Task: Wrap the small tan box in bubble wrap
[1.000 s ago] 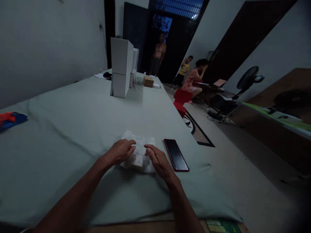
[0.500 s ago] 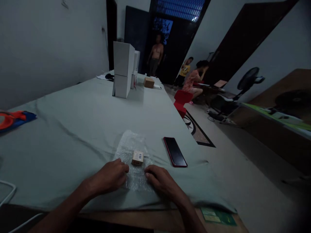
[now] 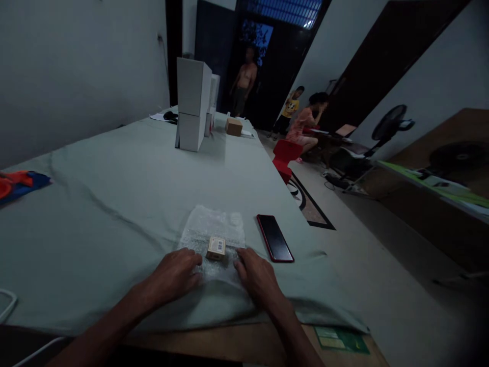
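Observation:
A small tan box [image 3: 216, 248] with a barcode label sits on a sheet of clear bubble wrap [image 3: 214, 228] spread on the green table cloth [image 3: 126, 193]. My left hand [image 3: 173, 275] rests on the near left edge of the wrap, fingers curled down on it. My right hand [image 3: 257, 278] lies on the near right edge, fingers pressed flat against the wrap close to the box. Neither hand has lifted the box.
A dark phone with a red rim [image 3: 274, 238] lies right of the wrap. Stacked white boxes [image 3: 192, 104] and a brown box [image 3: 233, 126] stand at the far end. Orange and blue cloth [image 3: 19, 182] lies far left. People [image 3: 305, 122] are near the doorway; a red chair [image 3: 284, 158] stands beside the table.
Both hands slid back from over the box to the near edge of the bubble wrap, uncovering the box; the wrap now lies flatter.

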Tool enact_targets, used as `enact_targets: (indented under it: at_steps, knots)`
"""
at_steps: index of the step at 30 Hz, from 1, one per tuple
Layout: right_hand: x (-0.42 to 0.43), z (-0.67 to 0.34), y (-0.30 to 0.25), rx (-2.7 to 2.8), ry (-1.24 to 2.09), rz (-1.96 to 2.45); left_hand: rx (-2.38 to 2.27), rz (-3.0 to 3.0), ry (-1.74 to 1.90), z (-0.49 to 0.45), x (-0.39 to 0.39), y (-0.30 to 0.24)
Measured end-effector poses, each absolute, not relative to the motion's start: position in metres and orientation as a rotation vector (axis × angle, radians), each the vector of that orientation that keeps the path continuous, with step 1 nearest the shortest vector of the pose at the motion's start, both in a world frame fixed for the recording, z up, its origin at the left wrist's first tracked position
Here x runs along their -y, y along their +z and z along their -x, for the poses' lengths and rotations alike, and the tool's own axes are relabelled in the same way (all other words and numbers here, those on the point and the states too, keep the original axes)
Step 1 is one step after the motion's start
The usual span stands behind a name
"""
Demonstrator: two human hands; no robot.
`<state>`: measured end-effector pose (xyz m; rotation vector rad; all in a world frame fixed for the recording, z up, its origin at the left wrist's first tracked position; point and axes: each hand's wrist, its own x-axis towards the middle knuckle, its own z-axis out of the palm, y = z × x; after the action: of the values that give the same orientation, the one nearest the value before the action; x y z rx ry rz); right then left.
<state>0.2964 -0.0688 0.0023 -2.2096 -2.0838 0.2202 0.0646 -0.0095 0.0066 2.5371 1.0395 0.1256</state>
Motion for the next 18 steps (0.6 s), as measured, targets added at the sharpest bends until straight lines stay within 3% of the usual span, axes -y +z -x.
enact_targets:
  at_steps: [6,13,18]
  knots:
    - [0.076,-0.297,-0.004,2.108,0.135,2.168,-0.955,-2.525,0.287,-0.076,0.020,0.014]
    - [0.110,-0.310,-0.001,2.097,0.260,1.948,-0.830,-2.572,-0.020,-0.079,0.036,0.018]
    - [0.117,-0.316,-0.009,2.007,0.243,1.843,-0.741,-2.582,0.160,-0.099,0.044,0.021]
